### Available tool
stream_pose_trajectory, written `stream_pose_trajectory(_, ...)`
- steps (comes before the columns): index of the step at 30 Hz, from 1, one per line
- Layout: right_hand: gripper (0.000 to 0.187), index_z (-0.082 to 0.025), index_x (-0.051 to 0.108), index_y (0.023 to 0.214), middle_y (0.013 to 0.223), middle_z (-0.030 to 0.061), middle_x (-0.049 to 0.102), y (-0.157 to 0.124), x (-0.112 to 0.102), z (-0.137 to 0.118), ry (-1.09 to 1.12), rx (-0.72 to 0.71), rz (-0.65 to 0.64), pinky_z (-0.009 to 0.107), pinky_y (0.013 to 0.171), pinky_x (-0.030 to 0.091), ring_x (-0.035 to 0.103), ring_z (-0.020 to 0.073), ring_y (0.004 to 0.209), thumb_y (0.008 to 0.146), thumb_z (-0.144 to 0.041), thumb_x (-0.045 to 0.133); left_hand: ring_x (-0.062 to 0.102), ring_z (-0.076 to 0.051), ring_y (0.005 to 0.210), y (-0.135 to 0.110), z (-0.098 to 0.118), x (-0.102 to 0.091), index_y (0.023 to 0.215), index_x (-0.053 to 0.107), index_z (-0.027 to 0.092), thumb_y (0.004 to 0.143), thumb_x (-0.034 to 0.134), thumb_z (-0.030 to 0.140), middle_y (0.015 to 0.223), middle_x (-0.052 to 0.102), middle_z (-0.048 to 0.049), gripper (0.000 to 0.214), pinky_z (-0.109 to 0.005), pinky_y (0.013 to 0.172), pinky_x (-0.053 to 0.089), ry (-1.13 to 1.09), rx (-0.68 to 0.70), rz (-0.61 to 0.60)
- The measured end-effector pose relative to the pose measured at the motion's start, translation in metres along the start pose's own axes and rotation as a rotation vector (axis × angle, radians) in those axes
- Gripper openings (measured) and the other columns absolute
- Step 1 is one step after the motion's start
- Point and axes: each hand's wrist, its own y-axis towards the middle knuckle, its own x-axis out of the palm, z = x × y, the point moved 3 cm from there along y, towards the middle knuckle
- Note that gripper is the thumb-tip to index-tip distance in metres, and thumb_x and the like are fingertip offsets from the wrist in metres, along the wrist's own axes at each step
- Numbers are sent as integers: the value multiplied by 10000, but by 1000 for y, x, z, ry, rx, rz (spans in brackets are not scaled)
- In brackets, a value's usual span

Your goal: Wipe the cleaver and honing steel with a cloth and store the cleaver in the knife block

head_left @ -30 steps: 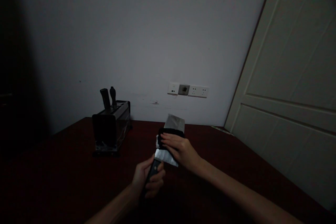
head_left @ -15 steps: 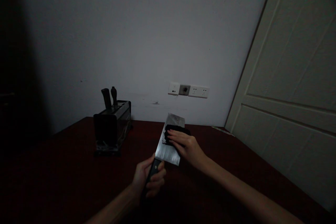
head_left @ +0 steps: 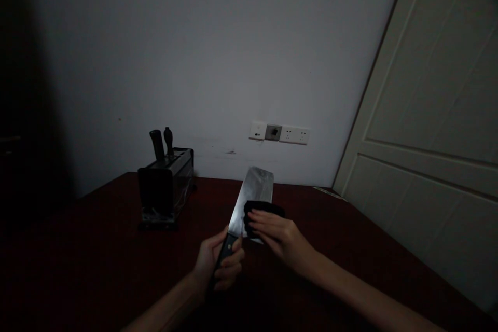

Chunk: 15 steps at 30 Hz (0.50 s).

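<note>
A cleaver (head_left: 252, 187) with a broad metal blade and a dark handle is held up over the table, its blade pointing away from me. My left hand (head_left: 220, 261) is wrapped round the handle. Against the flat of the blade, near the handle end, my right hand (head_left: 282, 233) presses a black cloth (head_left: 264, 208), fingers lying over it. The cloth hides the lower right part of the blade.
On the left of the dark red table (head_left: 109, 249) stands a knife block (head_left: 165, 187) with two dark handles sticking out. Behind are a wall with sockets (head_left: 294, 135) and, at right, a pale panelled door (head_left: 424, 155).
My right hand has slid the black cloth down the blade towards the handle, uncovering more of the far part. My left hand and the cleaver have barely moved.
</note>
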Motion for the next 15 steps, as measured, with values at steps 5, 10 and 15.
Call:
stream_pose_trajectory(5, 263, -196, 649, 1024, 1125, 108, 623, 13, -28, 29, -124, 92, 144, 428, 903, 485, 562, 221, 1072, 802, -119, 531, 182, -41, 312, 0, 0, 2, 762, 459, 142, 910, 181, 405, 510, 345, 51, 410, -145, 274, 311, -17, 15, 3)
stream_pose_trajectory(10, 322, -174, 591, 1116, 1178, 100, 592, -5, -5, -3, -65, -13, -29, 387, 946, 459, 507, 191, 1139, 817, -98, 497, 199, -46, 317, 1, 0, 1, 777, 466, 140, 907, 197, 407, 517, 355, 47, 401, -148, 280, 316, -2, 8, -2)
stream_pose_trajectory(15, 316, -206, 598, 1107, 1168, 82, 601, 4, -4, -4, -19, -17, -35, 392, 939, 467, 524, 189, 1121, 817, -113, 512, 197, -49, 316, 0, -2, 3, 778, 470, 141, 906, 192, 410, 516, 352, 46, 408, -153, 281, 309, -6, 21, -1)
